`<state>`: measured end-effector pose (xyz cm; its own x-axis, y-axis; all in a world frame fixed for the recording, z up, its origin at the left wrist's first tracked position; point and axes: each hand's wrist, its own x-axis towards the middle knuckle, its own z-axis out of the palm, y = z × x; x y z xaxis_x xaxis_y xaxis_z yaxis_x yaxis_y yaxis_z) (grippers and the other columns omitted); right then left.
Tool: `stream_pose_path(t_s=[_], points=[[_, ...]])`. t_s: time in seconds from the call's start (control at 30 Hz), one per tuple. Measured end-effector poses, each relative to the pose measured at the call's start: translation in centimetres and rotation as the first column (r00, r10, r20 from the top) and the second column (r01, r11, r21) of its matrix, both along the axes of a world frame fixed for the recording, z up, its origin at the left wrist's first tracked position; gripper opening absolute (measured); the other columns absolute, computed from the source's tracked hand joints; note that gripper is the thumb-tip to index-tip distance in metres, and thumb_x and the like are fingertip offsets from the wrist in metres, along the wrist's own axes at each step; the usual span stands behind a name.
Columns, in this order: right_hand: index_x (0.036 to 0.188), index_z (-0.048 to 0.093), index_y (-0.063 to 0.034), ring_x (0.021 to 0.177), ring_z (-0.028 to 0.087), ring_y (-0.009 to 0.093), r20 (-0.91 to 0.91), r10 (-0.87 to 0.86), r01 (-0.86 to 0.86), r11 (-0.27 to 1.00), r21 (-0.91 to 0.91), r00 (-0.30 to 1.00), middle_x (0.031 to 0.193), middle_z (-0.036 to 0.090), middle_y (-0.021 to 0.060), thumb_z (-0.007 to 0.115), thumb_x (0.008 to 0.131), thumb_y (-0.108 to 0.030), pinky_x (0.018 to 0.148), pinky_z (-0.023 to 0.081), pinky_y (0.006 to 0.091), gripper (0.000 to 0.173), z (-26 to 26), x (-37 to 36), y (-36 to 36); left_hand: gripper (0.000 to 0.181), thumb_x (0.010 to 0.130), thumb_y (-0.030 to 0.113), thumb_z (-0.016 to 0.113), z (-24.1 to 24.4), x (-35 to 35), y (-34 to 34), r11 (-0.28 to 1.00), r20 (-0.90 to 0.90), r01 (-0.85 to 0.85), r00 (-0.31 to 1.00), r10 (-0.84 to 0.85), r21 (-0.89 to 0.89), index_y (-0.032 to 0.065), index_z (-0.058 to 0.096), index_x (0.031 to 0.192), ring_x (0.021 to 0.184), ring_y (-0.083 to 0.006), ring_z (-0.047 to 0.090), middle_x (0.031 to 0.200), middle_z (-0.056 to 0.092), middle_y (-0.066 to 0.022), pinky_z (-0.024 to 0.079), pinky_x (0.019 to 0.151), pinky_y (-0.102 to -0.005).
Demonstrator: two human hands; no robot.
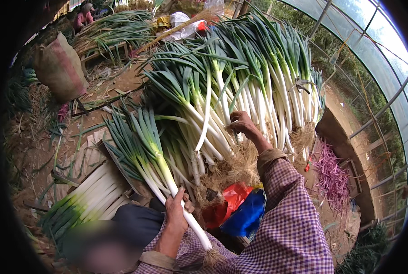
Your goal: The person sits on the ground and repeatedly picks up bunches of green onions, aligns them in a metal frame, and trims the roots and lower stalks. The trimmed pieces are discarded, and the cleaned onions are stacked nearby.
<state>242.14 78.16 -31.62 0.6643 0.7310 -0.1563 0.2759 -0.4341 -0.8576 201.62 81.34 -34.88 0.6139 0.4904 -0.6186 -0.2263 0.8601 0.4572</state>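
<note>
My left hand [177, 209] is closed around the white shank of a large leek-like green onion [197, 227], whose roots hang over my lap and whose green leaves point up and left. Further off, my right hand [244, 124] is at the white stalk of a green onion [222, 92] in a big pile [279, 89]; its fingers are bent, and whether they grip the stalk is hard to tell. The pile lies with leaves away from me and brown roots [243, 164] towards me. A pair of pruning shears [300, 85] rests on the pile's right part.
Trimmed green onions [97, 191] lie in a metal-sided frame [116, 164] at the left. Red plastic [236, 195] and blue plastic [246, 214] sit before me. Purple ties [330, 174] lie at the right. A full sack [61, 68] stands at the upper left; a person [84, 17] is beyond it.
</note>
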Motion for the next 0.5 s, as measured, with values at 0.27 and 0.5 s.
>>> stream_pose_path(t_s=[0.27, 0.5], points=[[0.122, 0.065, -0.0074, 0.088, 0.064, 0.024, 0.822, 0.07, 0.286, 0.918, -0.275, 0.565, 0.101, 0.068, 0.0109, 0.075, 0.086, -0.03, 0.071, 0.05, 0.035, 0.043, -1.4, -3.6, -5.1, 0.019, 0.097, 0.019, 0.066, 0.2, 0.5, -0.3, 1.0, -0.003, 0.011, 1.0, -0.011, -0.009, 0.0105, 0.05, 0.101, 0.051, -0.0119, 0.047, 0.078, 0.053, -0.0023, 0.039, 0.041, -0.0276], [0.136, 0.05, -0.0017, 0.111, 0.056, 0.033, 0.734, -0.117, 0.209, 0.977, -0.035, 0.67, 0.116, 0.061, 0.0168, 0.074, 0.077, -0.067, 0.087, 0.046, 0.0489, 0.091, -4.5, -12.9, 4.0, 0.021, 0.099, 0.023, 0.066, -0.1, 0.1, -0.2, 0.999, -0.042, 0.012, 0.999, -0.01, 0.045, 0.0043, 0.058, 0.104, 0.051, -0.0097, 0.048, 0.079, 0.055, -0.0013, 0.04, 0.043, -0.026]])
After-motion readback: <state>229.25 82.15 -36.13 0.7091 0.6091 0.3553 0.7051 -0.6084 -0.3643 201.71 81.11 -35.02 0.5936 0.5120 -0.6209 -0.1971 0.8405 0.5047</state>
